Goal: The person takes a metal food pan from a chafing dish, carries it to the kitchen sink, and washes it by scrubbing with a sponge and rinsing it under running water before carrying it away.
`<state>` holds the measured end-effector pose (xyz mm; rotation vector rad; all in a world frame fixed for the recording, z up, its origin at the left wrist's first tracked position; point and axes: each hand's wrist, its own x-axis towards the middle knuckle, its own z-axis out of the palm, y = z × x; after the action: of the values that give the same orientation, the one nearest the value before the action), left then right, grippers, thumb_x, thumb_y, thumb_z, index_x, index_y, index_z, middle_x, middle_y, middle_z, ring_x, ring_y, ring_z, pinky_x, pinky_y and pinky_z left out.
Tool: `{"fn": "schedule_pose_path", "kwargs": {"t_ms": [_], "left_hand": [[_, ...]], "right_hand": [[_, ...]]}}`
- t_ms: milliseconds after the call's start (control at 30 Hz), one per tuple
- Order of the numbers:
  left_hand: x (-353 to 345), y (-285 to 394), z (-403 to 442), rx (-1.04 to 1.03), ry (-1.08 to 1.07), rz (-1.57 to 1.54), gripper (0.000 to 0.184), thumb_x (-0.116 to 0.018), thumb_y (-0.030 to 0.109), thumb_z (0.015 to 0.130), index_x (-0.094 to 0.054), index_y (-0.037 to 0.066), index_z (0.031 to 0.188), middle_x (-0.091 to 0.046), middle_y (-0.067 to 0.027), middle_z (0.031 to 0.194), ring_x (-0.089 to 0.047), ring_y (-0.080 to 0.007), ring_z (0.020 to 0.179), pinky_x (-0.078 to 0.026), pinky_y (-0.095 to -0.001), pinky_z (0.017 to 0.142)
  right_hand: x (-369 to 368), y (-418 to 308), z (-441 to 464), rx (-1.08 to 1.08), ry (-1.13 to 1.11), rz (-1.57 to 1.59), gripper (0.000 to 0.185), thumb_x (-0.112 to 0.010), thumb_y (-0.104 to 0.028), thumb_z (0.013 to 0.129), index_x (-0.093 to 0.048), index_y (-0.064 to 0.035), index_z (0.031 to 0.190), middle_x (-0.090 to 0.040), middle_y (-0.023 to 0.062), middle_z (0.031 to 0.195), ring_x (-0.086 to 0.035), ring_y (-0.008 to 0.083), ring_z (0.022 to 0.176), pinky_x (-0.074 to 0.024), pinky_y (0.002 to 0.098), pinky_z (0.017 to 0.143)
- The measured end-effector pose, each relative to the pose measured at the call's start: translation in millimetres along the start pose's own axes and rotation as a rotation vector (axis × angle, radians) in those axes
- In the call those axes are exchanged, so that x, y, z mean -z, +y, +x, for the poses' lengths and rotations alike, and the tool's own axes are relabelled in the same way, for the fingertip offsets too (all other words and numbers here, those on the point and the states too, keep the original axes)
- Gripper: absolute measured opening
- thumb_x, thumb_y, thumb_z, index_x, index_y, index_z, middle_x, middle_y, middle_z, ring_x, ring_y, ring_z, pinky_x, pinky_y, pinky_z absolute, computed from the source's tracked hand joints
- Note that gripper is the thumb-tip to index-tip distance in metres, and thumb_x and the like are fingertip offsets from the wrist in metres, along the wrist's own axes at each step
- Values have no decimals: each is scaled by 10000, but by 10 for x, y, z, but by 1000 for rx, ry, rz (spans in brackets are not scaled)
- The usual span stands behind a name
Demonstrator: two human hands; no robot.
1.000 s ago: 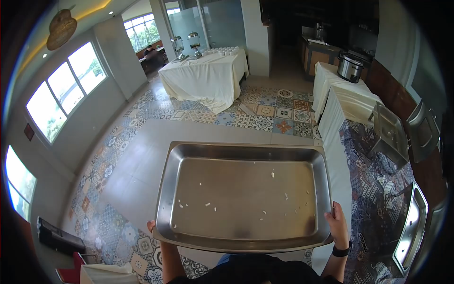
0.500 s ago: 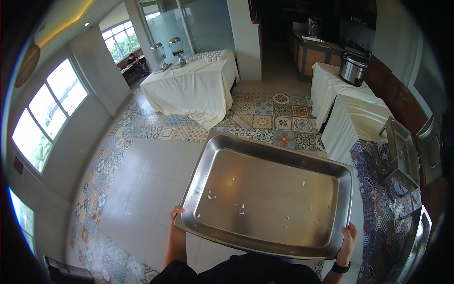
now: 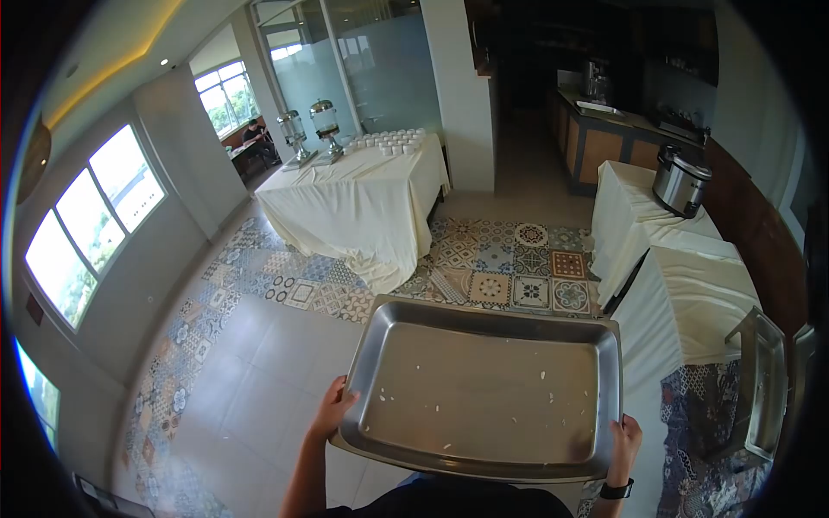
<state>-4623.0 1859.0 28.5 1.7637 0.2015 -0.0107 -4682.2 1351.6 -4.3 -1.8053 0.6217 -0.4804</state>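
Observation:
A large rectangular metal tray (image 3: 484, 388) is held out in front of my body, with small white bits scattered over its bottom. My left hand (image 3: 335, 407) grips its left edge near the lower corner, thumb over the rim. At the right edge, my right hand (image 3: 625, 439) is closed on the rim, and a dark band sits on that wrist. The fingers under the tray are hidden.
Ahead stands a cloth-covered table (image 3: 354, 203) with drink dispensers (image 3: 325, 129) and white cups. To the right are a cooker (image 3: 682, 181) on a draped table, and a metal chafing frame (image 3: 764, 384). A person (image 3: 256, 136) sits far back left.
The view has shifted, first turning right, then tipping up, so the far tables sit lower. The tray tilted and then came nearly level, still in both hands. My left thumb now lies over the rim.

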Motion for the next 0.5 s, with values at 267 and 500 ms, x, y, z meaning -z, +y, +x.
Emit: {"fn": "schedule_pose_path", "kwargs": {"t_ms": [267,500], "left_hand": [[-181,-137,1501,-41,160,98,282,-532,56,776,-467,-9,1042,-557,-53,819,-503,-94,748,-413,-250,672],[-347,-193,3584,-50,120,109,281,-535,56,773,-470,-19,1036,-577,-72,843,-529,-115,762,-422,-262,685]], "right_hand": [[-1181,-370,1608,-76,-99,-3,199,-580,-92,670,-545,67,782,-477,29,604,-397,102,569,-338,253,520],[-2387,-491,2897,-51,-35,-86,190,-569,-120,684,-508,60,692,-430,10,588,-361,87,561,-291,235,493]]}}
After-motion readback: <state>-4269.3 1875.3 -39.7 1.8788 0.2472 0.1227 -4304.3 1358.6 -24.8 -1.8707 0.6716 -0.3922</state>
